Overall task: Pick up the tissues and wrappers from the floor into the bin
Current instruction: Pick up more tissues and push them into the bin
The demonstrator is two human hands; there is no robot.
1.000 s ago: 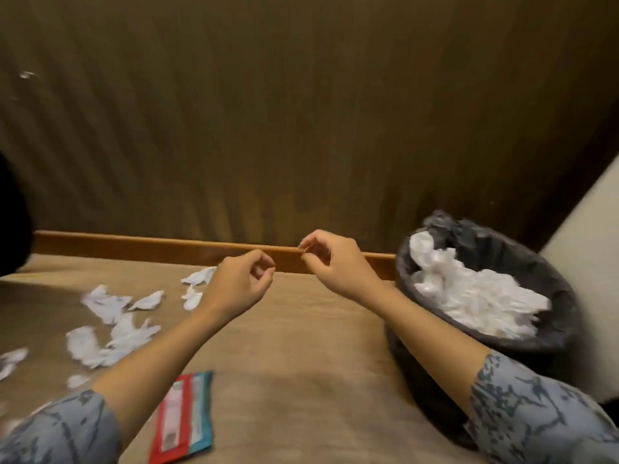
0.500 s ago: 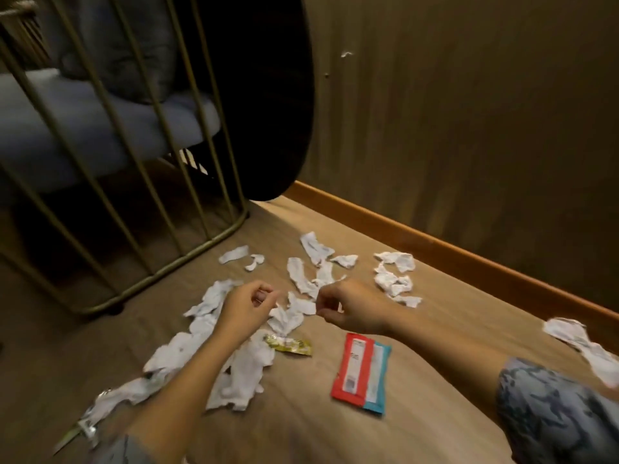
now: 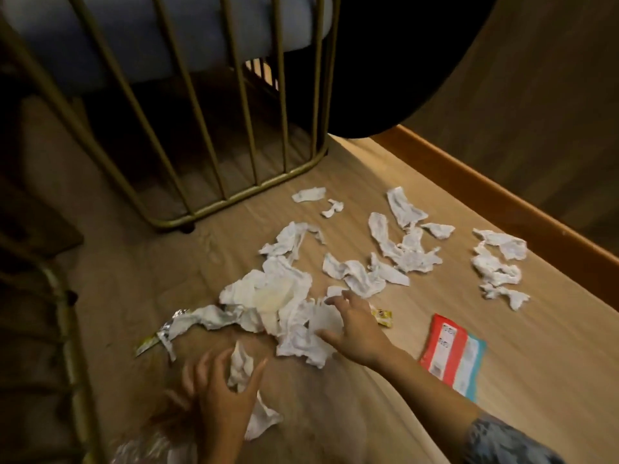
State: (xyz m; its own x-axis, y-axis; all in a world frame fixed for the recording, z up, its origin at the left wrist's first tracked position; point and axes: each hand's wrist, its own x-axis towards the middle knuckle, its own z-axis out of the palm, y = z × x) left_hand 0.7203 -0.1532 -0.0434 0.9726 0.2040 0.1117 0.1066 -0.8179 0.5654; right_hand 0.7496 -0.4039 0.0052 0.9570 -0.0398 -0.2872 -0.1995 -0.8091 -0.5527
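Observation:
Several torn white tissues lie across the wooden floor, the biggest heap (image 3: 271,296) in the middle. My right hand (image 3: 355,329) lies open, fingers spread, on the right edge of this heap. My left hand (image 3: 217,393) hovers with spread fingers over a small tissue scrap (image 3: 239,363). Another scrap (image 3: 263,420) lies just right of that wrist. A red, white and blue wrapper (image 3: 452,353) lies flat to the right of my right forearm. A small yellow wrapper (image 3: 382,316) peeks out beside my right hand. A silver and yellow wrapper (image 3: 160,336) trails off the heap's left end. The bin is out of view.
A gold metal chair frame (image 3: 234,195) with a grey cushion stands at the back left. A second gold bar (image 3: 72,346) runs down the left edge. A wooden skirting board (image 3: 502,209) and dark panelled wall close off the right. More tissues (image 3: 499,266) lie near the skirting.
The view has swung from the bin to the littered floor. Both hands have opened from loose fists and dropped onto the tissues, the left pulling back toward me.

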